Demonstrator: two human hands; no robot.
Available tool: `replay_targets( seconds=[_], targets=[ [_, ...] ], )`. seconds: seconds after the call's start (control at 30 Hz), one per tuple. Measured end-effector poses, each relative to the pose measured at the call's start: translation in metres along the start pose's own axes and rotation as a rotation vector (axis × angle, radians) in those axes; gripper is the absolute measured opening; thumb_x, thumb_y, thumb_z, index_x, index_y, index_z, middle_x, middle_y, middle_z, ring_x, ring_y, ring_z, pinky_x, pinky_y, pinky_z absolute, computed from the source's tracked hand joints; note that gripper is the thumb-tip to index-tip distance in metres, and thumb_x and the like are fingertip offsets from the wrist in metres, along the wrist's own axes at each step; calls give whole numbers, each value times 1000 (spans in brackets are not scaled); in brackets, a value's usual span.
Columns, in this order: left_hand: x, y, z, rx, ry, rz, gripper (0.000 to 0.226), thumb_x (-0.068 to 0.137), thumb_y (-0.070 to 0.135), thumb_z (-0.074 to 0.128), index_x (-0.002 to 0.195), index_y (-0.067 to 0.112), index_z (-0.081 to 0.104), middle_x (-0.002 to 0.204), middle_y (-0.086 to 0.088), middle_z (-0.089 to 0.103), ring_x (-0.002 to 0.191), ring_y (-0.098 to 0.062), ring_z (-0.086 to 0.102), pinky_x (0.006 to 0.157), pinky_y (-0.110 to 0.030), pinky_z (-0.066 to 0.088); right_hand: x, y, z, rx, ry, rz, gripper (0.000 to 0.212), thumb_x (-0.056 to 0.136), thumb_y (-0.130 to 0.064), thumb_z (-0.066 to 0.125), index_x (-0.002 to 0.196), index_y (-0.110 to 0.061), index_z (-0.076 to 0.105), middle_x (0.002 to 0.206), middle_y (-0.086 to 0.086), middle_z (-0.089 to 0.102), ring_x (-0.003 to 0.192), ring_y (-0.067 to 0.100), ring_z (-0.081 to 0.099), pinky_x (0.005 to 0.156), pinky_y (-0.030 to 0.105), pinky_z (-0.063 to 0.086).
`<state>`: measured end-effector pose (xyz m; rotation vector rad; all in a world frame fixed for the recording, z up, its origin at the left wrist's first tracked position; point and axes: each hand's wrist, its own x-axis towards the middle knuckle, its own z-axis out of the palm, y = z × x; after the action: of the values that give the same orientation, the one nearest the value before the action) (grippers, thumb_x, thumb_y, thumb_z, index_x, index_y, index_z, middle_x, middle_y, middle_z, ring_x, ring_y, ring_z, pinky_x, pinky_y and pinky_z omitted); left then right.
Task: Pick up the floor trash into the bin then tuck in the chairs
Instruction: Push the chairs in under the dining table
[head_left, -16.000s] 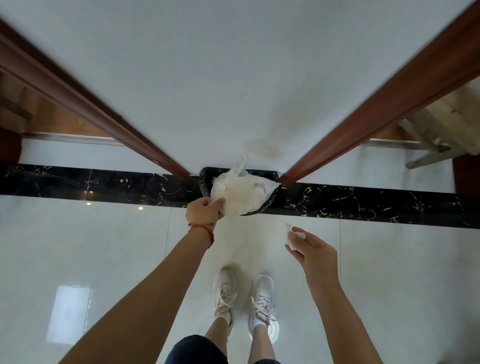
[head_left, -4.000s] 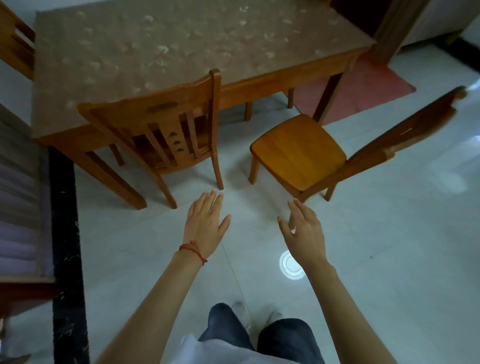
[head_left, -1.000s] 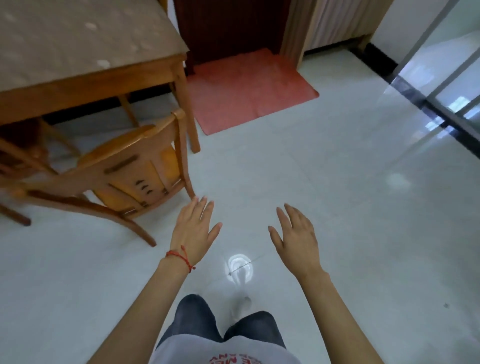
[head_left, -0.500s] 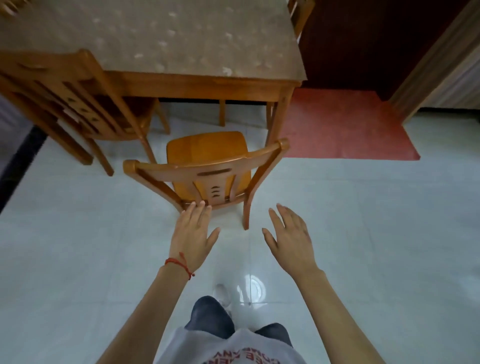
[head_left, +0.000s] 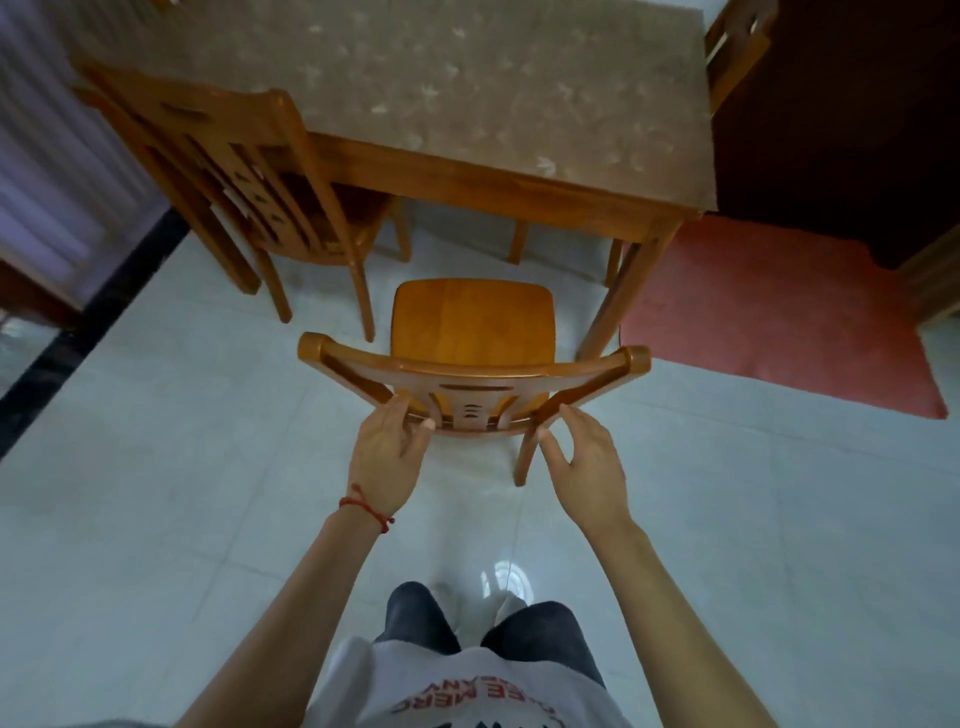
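Note:
A wooden chair (head_left: 470, 322) stands pulled out from the dining table (head_left: 467, 176), its seat facing the table and its curved back toward me. My left hand (head_left: 387, 457), with a red string at the wrist, has its fingers and thumb closed around the lower rail of the chair's back. My right hand (head_left: 584, 462) is at the right post of that back, fingers spread and just touching the wood. A second wooden chair (head_left: 234, 156) sits at the table's left end, its seat partly under the top. No floor trash or bin is in view.
A red mat (head_left: 769, 312) lies on the floor right of the table, in front of a dark doorway. Another chair's back (head_left: 737, 47) shows at the table's far right corner. A black floor border (head_left: 88, 322) runs along the left. Glossy white tiles surround me.
I have stepped closer to the pulled-out chair. Both hands went forward from hovering behind it to its back; the left has closed on the lower rail.

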<state>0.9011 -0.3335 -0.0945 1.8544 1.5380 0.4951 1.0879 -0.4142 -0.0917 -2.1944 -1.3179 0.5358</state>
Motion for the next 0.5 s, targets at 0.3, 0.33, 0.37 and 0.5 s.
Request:
replay_targets(
  seconds=[0.3, 0.33, 0.37, 0.5],
  targets=[
    [53, 21, 12, -524, 176, -435, 28, 90, 39, 49, 85, 13, 60, 88, -9, 63, 91, -25, 57, 92, -41, 46, 56, -12, -8, 506, -6, 385, 39, 91, -38, 49, 82, -2, 61, 77, 7, 62, 80, 24, 58, 66, 30, 40],
    [58, 22, 13, -531, 183, -453, 29, 89, 38, 51, 84, 10, 60, 87, -10, 63, 89, -25, 57, 91, -41, 47, 60, -13, -6, 502, -22, 408, 37, 91, -40, 49, 81, -6, 60, 76, 2, 60, 77, 19, 55, 68, 26, 37],
    [61, 23, 14, -515, 185, -464, 30, 88, 36, 53, 83, 7, 59, 84, -10, 62, 85, -25, 57, 88, -38, 47, 64, -12, -3, 504, -35, 429, 36, 90, -41, 50, 82, -8, 62, 75, 0, 59, 75, 17, 54, 68, 25, 36],
    [69, 22, 15, -477, 217, -481, 40, 82, 36, 62, 83, -5, 62, 64, -5, 57, 66, -20, 54, 71, -29, 39, 76, -12, 7, 564, -17, 462, 35, 87, -44, 53, 69, -15, 59, 64, -4, 58, 68, 16, 56, 55, 19, 36]
  ],
)
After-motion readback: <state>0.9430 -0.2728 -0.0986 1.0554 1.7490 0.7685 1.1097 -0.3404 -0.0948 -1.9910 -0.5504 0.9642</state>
